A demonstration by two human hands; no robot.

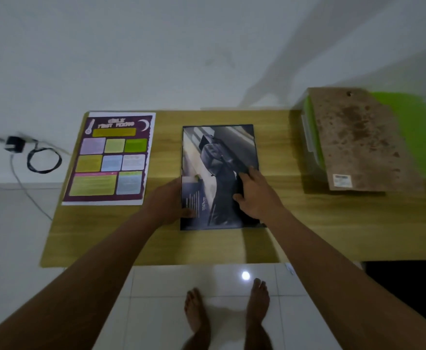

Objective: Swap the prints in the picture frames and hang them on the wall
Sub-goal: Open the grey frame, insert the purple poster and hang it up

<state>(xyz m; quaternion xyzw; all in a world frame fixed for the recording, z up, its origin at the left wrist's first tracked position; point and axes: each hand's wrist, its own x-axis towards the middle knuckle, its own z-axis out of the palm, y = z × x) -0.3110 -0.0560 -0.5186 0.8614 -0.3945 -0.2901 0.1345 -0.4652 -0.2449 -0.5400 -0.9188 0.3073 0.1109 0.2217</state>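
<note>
A black picture frame (185, 145) lies flat in the middle of the wooden table (308, 223). A dark print (214, 157) showing a backpack lies inside it. My left hand (167, 202) grips the frame's left edge, thumb on the print. On the print's right side rests my right hand (253, 194), fingers spread and pressing down. A purple print (111, 157) with coloured boxes lies loose on the table's left end.
A stained brown backing board (358, 142) rests on a green-lidded box (310, 137) at the table's right end. A black charger with coiled cable (30, 155) hangs on the wall at left. My bare feet stand on white tiles below the table's front edge.
</note>
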